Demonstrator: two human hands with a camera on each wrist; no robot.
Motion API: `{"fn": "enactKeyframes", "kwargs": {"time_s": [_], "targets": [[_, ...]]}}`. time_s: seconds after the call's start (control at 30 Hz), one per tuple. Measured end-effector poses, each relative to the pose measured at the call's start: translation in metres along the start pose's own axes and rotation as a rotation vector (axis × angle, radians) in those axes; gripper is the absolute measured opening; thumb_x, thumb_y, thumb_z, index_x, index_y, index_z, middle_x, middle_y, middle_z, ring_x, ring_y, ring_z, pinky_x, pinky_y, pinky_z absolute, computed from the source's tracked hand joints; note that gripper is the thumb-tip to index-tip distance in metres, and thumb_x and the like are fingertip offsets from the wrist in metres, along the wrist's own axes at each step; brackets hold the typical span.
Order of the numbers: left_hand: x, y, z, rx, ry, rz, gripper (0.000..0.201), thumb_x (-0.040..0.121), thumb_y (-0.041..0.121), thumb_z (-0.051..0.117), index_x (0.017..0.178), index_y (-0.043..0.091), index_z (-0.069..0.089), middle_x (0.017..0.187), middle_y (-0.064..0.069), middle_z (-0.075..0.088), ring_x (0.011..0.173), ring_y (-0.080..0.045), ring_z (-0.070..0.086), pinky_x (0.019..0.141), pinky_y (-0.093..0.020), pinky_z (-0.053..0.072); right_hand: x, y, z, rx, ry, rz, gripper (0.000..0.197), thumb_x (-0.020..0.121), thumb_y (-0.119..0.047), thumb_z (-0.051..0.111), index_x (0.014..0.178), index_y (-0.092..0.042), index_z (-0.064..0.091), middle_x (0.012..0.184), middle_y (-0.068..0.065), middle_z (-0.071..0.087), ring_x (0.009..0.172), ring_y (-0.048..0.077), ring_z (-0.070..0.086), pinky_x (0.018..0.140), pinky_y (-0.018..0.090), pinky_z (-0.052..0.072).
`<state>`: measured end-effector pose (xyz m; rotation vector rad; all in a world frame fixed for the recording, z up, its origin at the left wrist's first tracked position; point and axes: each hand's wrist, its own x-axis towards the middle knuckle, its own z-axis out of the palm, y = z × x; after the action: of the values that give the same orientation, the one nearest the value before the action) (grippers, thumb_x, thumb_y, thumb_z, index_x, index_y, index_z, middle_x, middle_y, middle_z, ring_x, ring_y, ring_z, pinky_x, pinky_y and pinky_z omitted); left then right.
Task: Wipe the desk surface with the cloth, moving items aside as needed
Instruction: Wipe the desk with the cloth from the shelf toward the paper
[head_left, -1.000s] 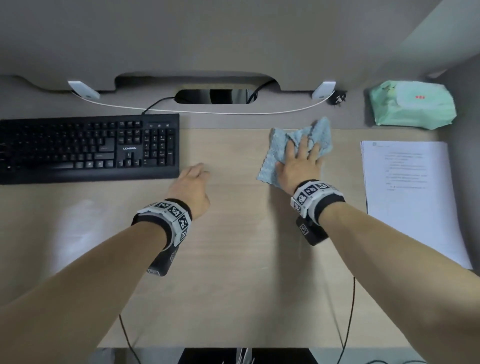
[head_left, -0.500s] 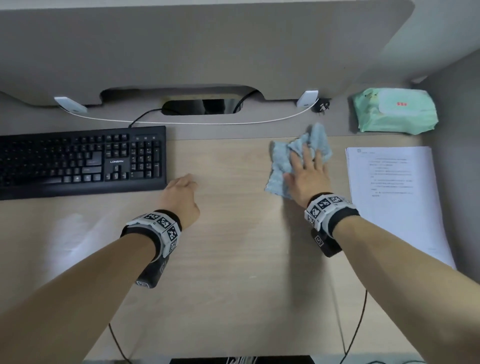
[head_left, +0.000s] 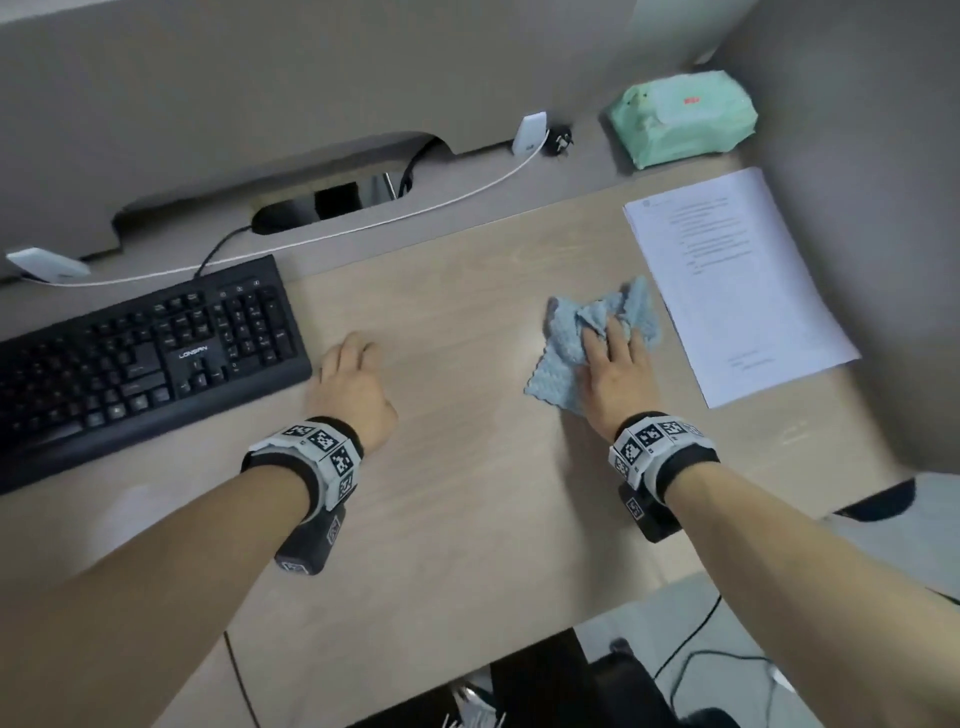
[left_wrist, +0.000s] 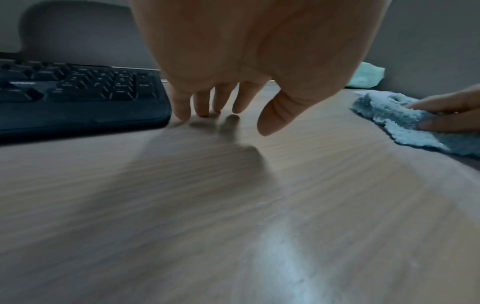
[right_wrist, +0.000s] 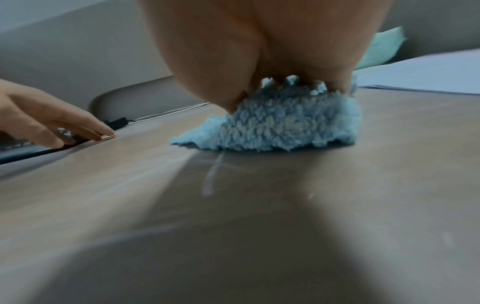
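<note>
The right hand (head_left: 615, 371) lies flat on the blue cloth (head_left: 574, 332), fingers straight and pressing it down onto the counter (head_left: 467, 493); its grip is spread, not curled round the fabric. The cloth is crumpled, bunched up ahead of the fingertips, and sits on the right half of the counter, just beside the left edge of a stack of printed paper (head_left: 732, 280) (whether the two touch is hard to tell). In the right wrist view the fluffy fabric (right_wrist: 283, 127) bulges out from under the palm, with a faint wet streak on the wood before it.

The left hand (head_left: 353, 395) holds nothing. Its fingers (left_wrist: 205, 102) point down, relaxed and slightly apart, with the tips at the counter just beside the near right corner of the black keyboard (head_left: 140, 358). The keyboard lies on the left, its cable running back to a slot at the rear. A green pack of wipes (head_left: 680, 119) rests on the raised grey ledge in the far right corner, well apart from the cloth.
</note>
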<state>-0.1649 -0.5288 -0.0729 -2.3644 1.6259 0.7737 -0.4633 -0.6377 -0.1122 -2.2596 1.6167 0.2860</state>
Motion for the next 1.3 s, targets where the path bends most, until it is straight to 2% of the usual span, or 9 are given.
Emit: {"fn": "enactKeyframes", "kwargs": {"time_s": [0.1,0.27,0.43,0.53,0.63,0.77,0.9,1.1,1.3], "targets": [[-0.003,0.006,0.007,0.032,0.024,0.118,0.075,0.079,0.015,0.052,0.149,0.01,0.026,0.16,-0.009,0.015,0.145,-0.03,0.014,0.118,-0.044,0.021,-0.034,-0.039,0.017,-0.063,-0.055,0.014,0.078,0.086,-0.028,0.064,0.152,-0.011,0.025,0.161,0.021,0.015,0.145,0.049,0.012,0.117,0.057,0.02],[-0.015,0.02,0.017,0.061,-0.063,0.235,0.074,0.08,0.016,0.051,0.15,0.013,0.027,0.162,-0.005,0.014,0.146,-0.027,0.013,0.12,-0.039,0.018,-0.083,-0.068,0.034,-0.057,-0.11,-0.257,0.085,0.084,-0.029,0.071,0.154,-0.02,0.024,0.165,0.008,0.008,0.15,0.041,0.005,0.12,0.053,0.015],[-0.019,0.016,0.02,0.153,-0.083,0.299,0.074,0.08,0.017,0.053,0.149,0.014,0.027,0.162,-0.005,0.013,0.147,-0.026,0.012,0.118,-0.04,0.022,-0.081,0.004,0.03,-0.019,-0.012,0.033,0.075,0.089,-0.029,0.062,0.152,-0.021,0.024,0.163,0.01,0.015,0.148,0.042,0.012,0.116,0.055,0.025],[-0.02,0.014,0.022,0.165,-0.075,0.303,0.077,0.078,0.018,0.055,0.15,0.014,0.027,0.162,-0.004,0.014,0.147,-0.026,0.013,0.118,-0.041,0.024,-0.068,-0.012,0.034,-0.012,-0.006,0.142,0.08,0.086,-0.025,0.064,0.152,-0.019,0.02,0.163,0.013,0.011,0.148,0.045,0.008,0.117,0.057,0.021],[-0.021,0.018,0.026,0.164,-0.062,0.279,0.077,0.076,0.017,0.056,0.148,0.014,0.029,0.161,-0.005,0.016,0.146,-0.027,0.015,0.116,-0.042,0.026,-0.079,-0.062,0.045,-0.091,-0.046,-0.042,0.085,0.087,-0.027,0.06,0.155,-0.019,0.01,0.164,0.016,0.0,0.148,0.046,-0.003,0.119,0.059,0.011],[-0.02,0.023,0.024,0.165,-0.069,0.26,0.075,0.075,0.017,0.056,0.146,0.013,0.032,0.16,-0.006,0.019,0.144,-0.029,0.018,0.114,-0.045,0.03,-0.114,-0.064,0.064,-0.05,-0.058,-0.291,0.077,0.086,-0.019,0.066,0.152,-0.02,0.027,0.165,0.013,0.007,0.149,0.045,0.002,0.119,0.059,0.013],[-0.014,0.025,0.02,0.174,-0.042,0.261,0.067,0.073,0.016,0.055,0.139,0.013,0.041,0.152,-0.007,0.031,0.133,-0.032,0.03,0.107,-0.045,0.038,-0.101,-0.003,0.063,-0.063,-0.056,-0.072,0.094,0.077,-0.028,0.073,0.152,-0.022,0.017,0.163,0.016,0.014,0.149,0.045,0.008,0.115,0.061,0.023],[-0.014,0.028,0.021,0.16,-0.047,0.237,0.067,0.071,0.016,0.054,0.137,0.012,0.042,0.152,-0.007,0.032,0.133,-0.032,0.032,0.106,-0.044,0.039,-0.043,0.019,0.018,-0.014,-0.003,0.265,0.09,0.083,-0.03,0.068,0.154,-0.015,0.014,0.163,0.02,0.005,0.146,0.05,0.005,0.117,0.062,0.014],[-0.011,0.032,0.014,0.138,-0.063,0.215,0.062,0.074,0.013,0.055,0.136,0.011,0.044,0.145,-0.005,0.036,0.128,-0.03,0.034,0.103,-0.042,0.042,0.0,-0.017,-0.003,-0.03,-0.024,0.102,0.084,0.082,-0.021,0.068,0.152,-0.014,0.023,0.162,0.018,0.011,0.147,0.046,0.01,0.117,0.059,0.019]]}}
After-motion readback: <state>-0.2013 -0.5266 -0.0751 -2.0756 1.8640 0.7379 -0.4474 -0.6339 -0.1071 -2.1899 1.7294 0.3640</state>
